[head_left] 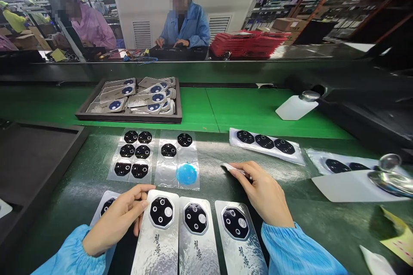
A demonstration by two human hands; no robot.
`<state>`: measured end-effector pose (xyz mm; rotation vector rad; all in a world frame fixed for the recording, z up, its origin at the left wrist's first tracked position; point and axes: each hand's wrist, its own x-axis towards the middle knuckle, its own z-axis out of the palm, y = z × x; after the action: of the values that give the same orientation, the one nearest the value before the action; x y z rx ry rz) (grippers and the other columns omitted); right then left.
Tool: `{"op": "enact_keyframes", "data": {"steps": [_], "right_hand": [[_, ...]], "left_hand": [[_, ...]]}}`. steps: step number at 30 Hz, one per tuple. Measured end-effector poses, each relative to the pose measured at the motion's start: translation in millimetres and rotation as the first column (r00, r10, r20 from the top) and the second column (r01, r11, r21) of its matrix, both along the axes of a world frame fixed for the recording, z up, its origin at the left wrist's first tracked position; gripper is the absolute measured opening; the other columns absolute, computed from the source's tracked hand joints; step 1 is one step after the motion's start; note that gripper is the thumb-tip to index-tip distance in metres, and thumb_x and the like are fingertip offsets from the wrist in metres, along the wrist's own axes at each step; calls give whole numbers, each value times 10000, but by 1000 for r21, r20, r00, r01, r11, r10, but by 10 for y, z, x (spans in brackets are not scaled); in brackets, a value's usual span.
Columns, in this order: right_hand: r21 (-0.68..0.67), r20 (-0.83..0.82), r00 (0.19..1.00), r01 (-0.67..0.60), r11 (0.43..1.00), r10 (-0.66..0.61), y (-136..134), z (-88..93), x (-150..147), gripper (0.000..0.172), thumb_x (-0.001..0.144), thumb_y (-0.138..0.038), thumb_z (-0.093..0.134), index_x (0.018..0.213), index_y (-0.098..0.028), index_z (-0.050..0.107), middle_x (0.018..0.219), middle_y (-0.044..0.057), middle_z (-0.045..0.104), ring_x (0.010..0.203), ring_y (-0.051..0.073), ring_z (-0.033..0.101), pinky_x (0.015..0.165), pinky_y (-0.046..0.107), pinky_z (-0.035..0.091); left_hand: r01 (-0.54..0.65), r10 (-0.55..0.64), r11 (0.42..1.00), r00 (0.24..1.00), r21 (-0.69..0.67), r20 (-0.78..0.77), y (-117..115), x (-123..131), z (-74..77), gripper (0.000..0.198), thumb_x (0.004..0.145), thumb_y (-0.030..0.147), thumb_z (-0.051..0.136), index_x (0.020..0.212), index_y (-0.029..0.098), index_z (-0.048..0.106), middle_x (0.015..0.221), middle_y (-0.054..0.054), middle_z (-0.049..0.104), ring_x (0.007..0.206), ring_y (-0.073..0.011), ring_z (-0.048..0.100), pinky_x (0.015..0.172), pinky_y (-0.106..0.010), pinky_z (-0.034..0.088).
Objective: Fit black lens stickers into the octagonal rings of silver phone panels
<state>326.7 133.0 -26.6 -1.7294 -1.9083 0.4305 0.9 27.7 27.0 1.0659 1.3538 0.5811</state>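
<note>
My left hand (121, 215) is closed on the upper left edge of a silver phone back cover (158, 240) with a black octagonal camera patch, its thumb on top. Two similar covers, a middle one (199, 249) and a right one (241, 245), lie beside it. Another cover (106, 197) is partly hidden under my left wrist. Above the right cover, the fingers of my right hand (263, 191) pinch a small white piece (228, 166), perhaps a folded wipe. Clear sheets with black octagonal stickers, a left sheet (130, 176) and a right sheet (167, 174) with a blue blob, lie ahead.
A dark tray (129, 117) piled with covers stands at the back left. More sticker strips (264, 142) lie to the right, near two white pump bottles, one far (292, 108) and one near (345, 187). Yellow paper (398, 236) lies front right. Other people sit beyond the ledge.
</note>
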Motion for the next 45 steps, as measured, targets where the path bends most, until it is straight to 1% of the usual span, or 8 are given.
{"op": "enact_keyframes", "data": {"steps": [7, 14, 19, 25, 29, 34, 41, 45], "right_hand": [[-36, 3, 1000, 8, 999, -7, 0, 12, -3, 565, 933, -687, 302, 922, -281, 695, 1016, 24, 713, 836, 225, 682, 616, 309, 452], [-44, 4, 1000, 12, 999, -12, 7, -2, 6, 557, 901, -707, 331, 923, -300, 711, 1009, 20, 719, 780, 224, 674, 591, 317, 457], [-75, -14, 1000, 6, 997, -7, 20, -5, 27, 608, 812, -788, 346, 889, -319, 725, 1023, 26, 724, 735, 250, 678, 577, 351, 472], [-232, 4, 998, 68, 970, -69, 70, -17, 48, 618, 677, -822, 360, 873, -358, 718, 1074, -12, 714, 789, 285, 687, 647, 421, 503], [-266, 3, 996, 90, 960, -92, 100, -54, 52, 630, 624, -816, 383, 873, -349, 725, 1089, -7, 709, 731, 278, 672, 658, 435, 496], [-243, 11, 995, 102, 965, -102, 88, 9, -17, 618, 601, -784, 404, 871, -335, 732, 1082, 2, 713, 762, 285, 675, 677, 432, 495], [-239, -27, 996, 78, 968, -87, 53, 111, -72, 590, 610, -748, 437, 871, -313, 740, 1078, 29, 729, 731, 269, 672, 666, 413, 505], [-235, -27, 995, 90, 968, -99, 61, 90, -62, 602, 600, -757, 432, 863, -312, 741, 1089, 30, 727, 774, 291, 678, 699, 427, 505]], "left_hand": [[3, -3, 1000, 1000, 21, -16, -4, -6, -28, 446, 979, 483, 463, 1334, 213, 446, 903, 24, 525, 514, -75, 541, 565, -262, 417], [77, -34, 986, 961, 146, -275, -50, 62, -52, 415, 1005, 410, 397, 1382, 258, 479, 947, 1, 522, 552, -99, 556, 614, -281, 483], [100, 94, 953, 802, 287, -590, -204, 9, 171, 427, 1002, 392, 406, 1424, 351, 448, 1049, -23, 559, 666, -164, 573, 612, -294, 435], [70, 223, 938, 630, 341, -744, -673, -611, 354, 333, 1006, 376, 438, 1324, 312, 512, 1124, -36, 612, 1042, -247, 609, 884, -369, 484], [161, 56, 956, 723, 246, -689, -880, -898, 276, 603, 915, 333, 628, 1459, 382, 371, 1519, -32, 408, 1422, -308, 325, 1153, -489, 316], [200, -72, 969, 786, 143, -614, -739, -899, 171, 955, 770, 181, 722, 1535, 408, 199, 1630, -40, 225, 1497, -341, 141, 1162, -575, 258], [255, -31, 922, 799, 292, -601, -593, -870, 94, 900, 673, 176, 793, 1451, 369, 385, 1477, -59, 431, 1431, -367, 258, 1148, -583, 256], [149, 0, 946, 886, 287, -463, -598, -777, 131, 883, 750, 115, 679, 1480, 410, 278, 1448, -38, 362, 1096, -264, 589, 1015, -481, 443]]}}
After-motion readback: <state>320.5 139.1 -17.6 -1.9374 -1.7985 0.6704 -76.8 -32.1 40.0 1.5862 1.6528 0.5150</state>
